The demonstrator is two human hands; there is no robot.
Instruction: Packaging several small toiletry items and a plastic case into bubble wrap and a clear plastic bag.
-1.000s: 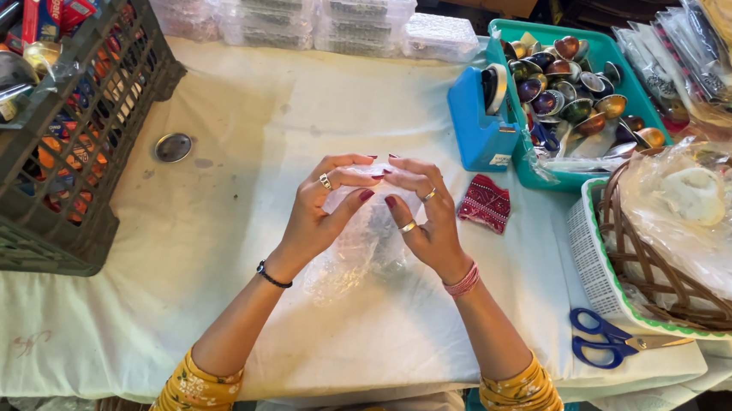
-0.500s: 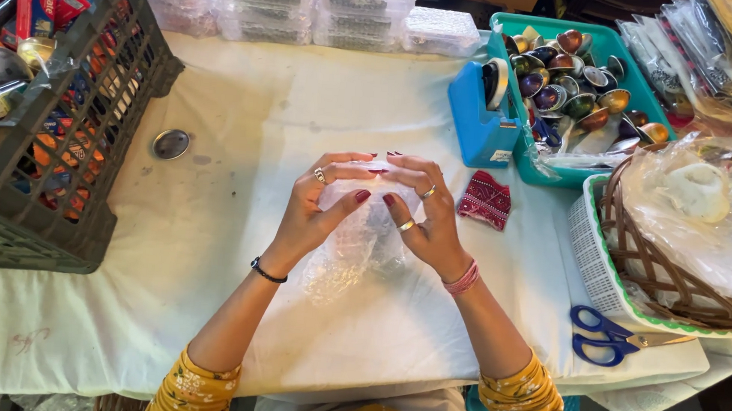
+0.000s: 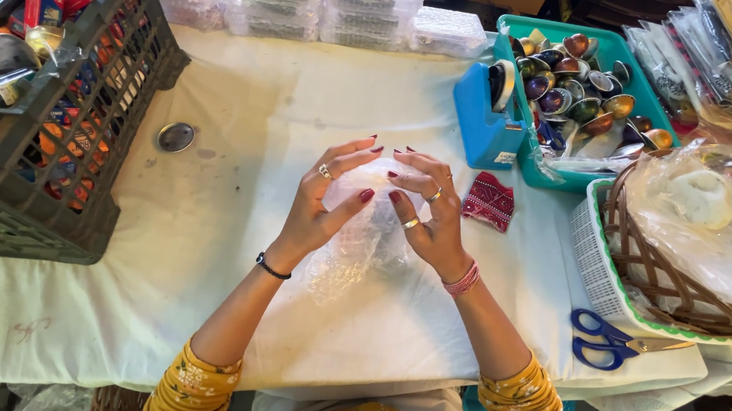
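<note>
A crumpled sheet of bubble wrap [image 3: 362, 240] lies at the middle of the white-covered surface [image 3: 210, 220] — gathered up between both hands. The left hand [image 3: 323, 198] cups its left side, fingers curled on the wrap; the right hand [image 3: 426, 210] holds the right side, fingertips nearly meeting the left's. Just right of it lies a small red patterned pouch [image 3: 488, 200], then a blue tape dispenser [image 3: 491, 111] — blue scissors [image 3: 606, 340] sit near the surface's front edge, a dark crate [image 3: 51, 166] far left

A white-clothed table [image 3: 208, 246] carries a dark crate [image 3: 54, 124], teal tray [image 3: 641, 79], wicker basket [image 3: 679, 270] and blue scissors [image 3: 605, 341].
</note>
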